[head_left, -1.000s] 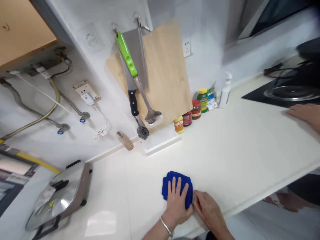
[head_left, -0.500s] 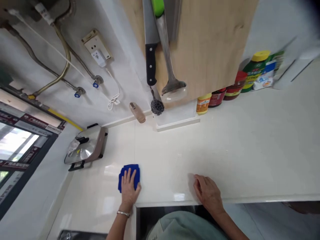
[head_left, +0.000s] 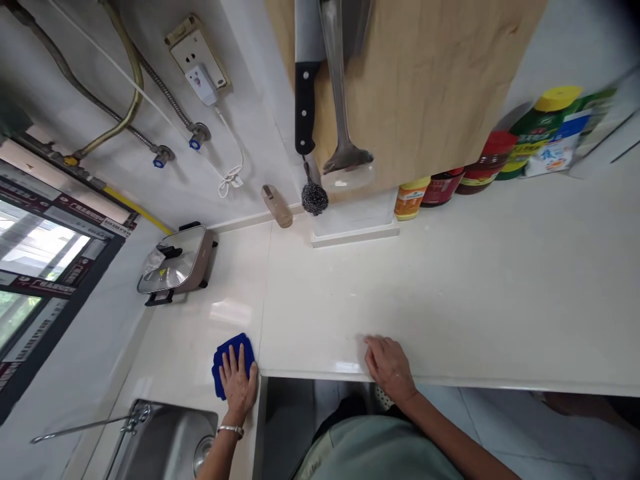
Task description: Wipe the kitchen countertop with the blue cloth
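Note:
My left hand [head_left: 239, 385] lies flat with its fingers spread on a folded blue cloth [head_left: 220, 357]. The cloth is on the white countertop [head_left: 330, 313], close to the inner corner beside the sink. Much of it shows around my fingers, while the middle is hidden under the palm. My right hand [head_left: 390, 367] rests at the counter's front edge, its fingers loosely curled and closed, with nothing seen in them.
A sink [head_left: 170, 433] with a tap [head_left: 135, 419] sits at lower left. Behind it stands a lidded electric pan [head_left: 183, 263]. Along the back are a small bottle [head_left: 277, 208], a steel-wool scrubber [head_left: 315, 199], a knife [head_left: 305, 110], a ladle [head_left: 341, 100] and several jars [head_left: 443, 187].
My left hand and the blue cloth have slid left and nearer to me, toward the sink. My right hand has shifted left along the edge. The view has tilted, showing more of the sink.

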### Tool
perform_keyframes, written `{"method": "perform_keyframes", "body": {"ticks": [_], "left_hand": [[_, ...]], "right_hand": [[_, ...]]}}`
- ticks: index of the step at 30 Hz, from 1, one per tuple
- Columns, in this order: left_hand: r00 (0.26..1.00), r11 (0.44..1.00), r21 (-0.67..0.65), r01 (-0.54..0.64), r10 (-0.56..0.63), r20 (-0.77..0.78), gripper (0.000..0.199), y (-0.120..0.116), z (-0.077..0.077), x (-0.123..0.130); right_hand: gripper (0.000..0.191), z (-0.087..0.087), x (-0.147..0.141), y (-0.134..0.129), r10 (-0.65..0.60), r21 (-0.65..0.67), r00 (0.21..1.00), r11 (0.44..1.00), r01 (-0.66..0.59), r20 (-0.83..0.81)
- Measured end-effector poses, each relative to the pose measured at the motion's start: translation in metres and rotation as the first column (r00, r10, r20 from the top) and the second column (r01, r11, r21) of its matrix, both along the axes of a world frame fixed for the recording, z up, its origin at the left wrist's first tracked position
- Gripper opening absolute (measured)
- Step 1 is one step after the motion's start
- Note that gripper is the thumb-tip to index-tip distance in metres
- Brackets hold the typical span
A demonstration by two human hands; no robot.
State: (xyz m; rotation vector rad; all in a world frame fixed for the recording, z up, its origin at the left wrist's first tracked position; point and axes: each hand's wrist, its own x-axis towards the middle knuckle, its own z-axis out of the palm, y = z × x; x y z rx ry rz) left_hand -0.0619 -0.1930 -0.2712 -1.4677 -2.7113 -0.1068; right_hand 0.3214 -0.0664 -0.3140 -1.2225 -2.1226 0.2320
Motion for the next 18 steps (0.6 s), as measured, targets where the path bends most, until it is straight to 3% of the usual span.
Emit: {"method": "perform_keyframes", "body": {"ticks": [5,9,14,18], "left_hand": [[0.996,0.996,0.025,0.090,-0.090,-0.014,0.060,0.033,-0.002,0.050],[0.960,0.958,0.061,0.281,-0.279,-0.037,0.062,0.072,-0.008,0.109],[0.816,0.810,0.106,0.576,-0.578,-0.012,0.067,0.132,-0.014,0.190],[0.671,0.670,0.141,0.729,-0.740,0.047,0.068,0.167,-0.013,0.224]], "right_hand": [[0.021,0.004,-0.005,0.002,0.013,-0.027,1.000,1.000,-0.013,0.023],[0.021,0.006,-0.007,0.004,-0.004,-0.047,0.999,0.999,0.005,0.032],[0.021,0.006,-0.011,0.006,-0.030,-0.059,0.999,0.998,0.032,0.044],[0.024,0.002,-0.014,0.009,-0.075,-0.073,0.996,0.994,0.078,0.041]]}}
